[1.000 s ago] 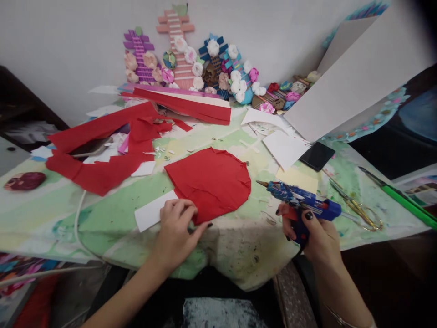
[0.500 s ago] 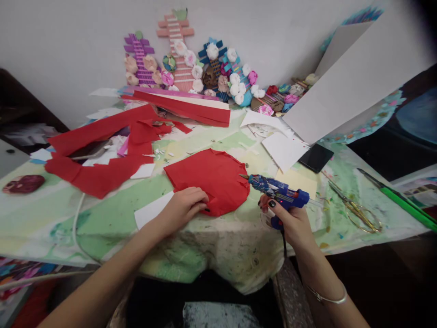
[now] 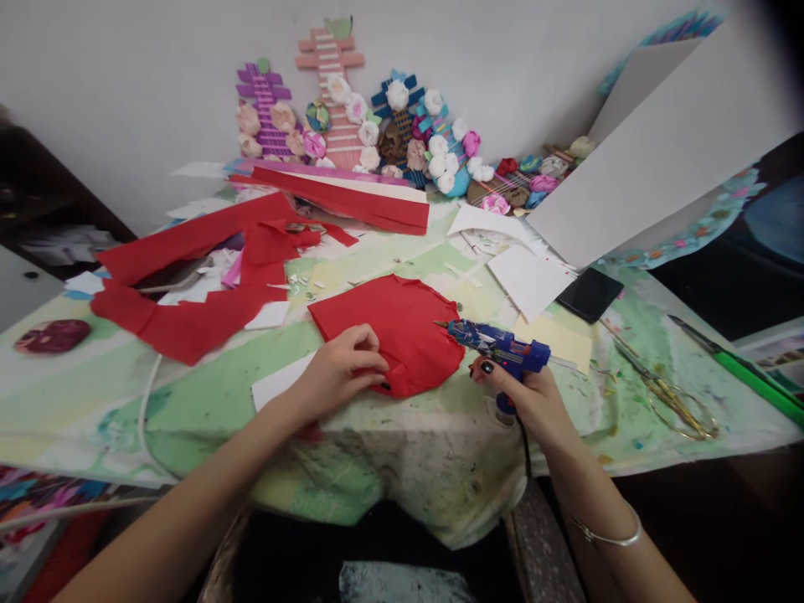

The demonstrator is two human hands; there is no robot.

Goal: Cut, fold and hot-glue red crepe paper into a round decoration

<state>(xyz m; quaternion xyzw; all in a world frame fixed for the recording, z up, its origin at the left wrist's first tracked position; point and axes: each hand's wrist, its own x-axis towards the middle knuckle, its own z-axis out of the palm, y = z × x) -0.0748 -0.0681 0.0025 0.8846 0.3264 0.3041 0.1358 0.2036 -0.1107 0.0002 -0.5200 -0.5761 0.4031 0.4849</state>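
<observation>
A rounded red paper piece [image 3: 402,322] with folded, creased edges lies on the cloth-covered table in front of me. At its near left edge, my left hand [image 3: 345,368] is closed with bent fingers on the paper's rim. My right hand [image 3: 521,389] grips a blue hot glue gun [image 3: 496,342] by its handle. The gun's nozzle points left, over the right edge of the red paper. Whether the tip touches the paper I cannot tell. A white sheet [image 3: 276,383] pokes out from beneath my left forearm and the paper's left side.
Red paper offcuts [image 3: 188,322] and scraps lie left. Gold-handled scissors [image 3: 675,402], a green-handled cutter [image 3: 747,377] and a black phone [image 3: 590,295] lie right. Decorated crafts with paper flowers [image 3: 339,109] lean on the wall. A white cable [image 3: 146,402] crosses the left side.
The glue gun has moved slightly left, bringing its nozzle farther over the red paper. My left hand's fingers have risen and bent more at the paper's edge. The view has shifted slightly.
</observation>
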